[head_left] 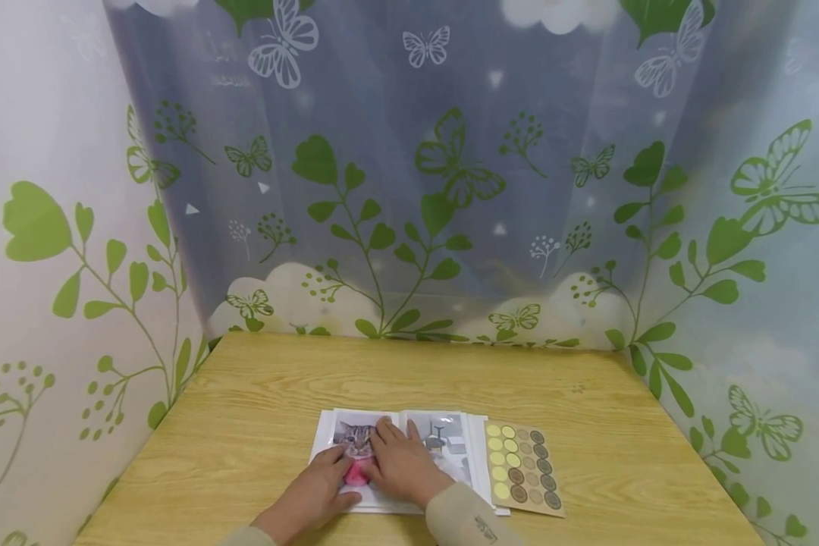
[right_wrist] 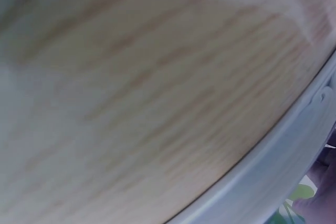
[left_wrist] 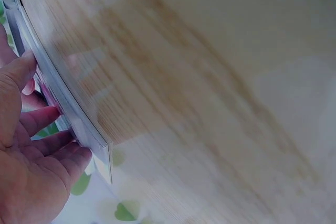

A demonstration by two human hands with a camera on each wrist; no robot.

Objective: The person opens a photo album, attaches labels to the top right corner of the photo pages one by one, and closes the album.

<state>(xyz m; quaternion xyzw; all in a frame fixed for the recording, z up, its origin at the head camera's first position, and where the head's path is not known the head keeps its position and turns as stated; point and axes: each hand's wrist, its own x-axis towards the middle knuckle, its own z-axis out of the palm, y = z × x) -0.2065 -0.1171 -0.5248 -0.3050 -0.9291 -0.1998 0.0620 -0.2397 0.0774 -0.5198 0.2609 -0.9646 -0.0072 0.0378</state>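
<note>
Head view showed a curtain (head_left: 409,174) printed with green leaves and butterflies hanging behind and around a wooden table (head_left: 259,394). On the table's near edge lay an open photo album (head_left: 460,447) with clear sleeves, its left page carrying a cat photo (head_left: 355,436) (a grey tabby with something pink below it) and its right page a pale picture of a room. Just beside the album's right edge, touching or nearly so, lay a sticker sheet (head_left: 524,469) of round dots in yellow, tan and brown. Both hands rested on the left page: the left hand (head_left: 317,489) lay flat with relaxed fingers near the lower part of the cat photo, and the right hand (head_left: 403,462) pressed down with straight, spread fingers over the page by the spine. Neither hand gripped anything. Left wrist view showed the fingers (left_wrist: 39,119) against the album's plastic edge (left_wrist: 68,103), blurred.
</note>
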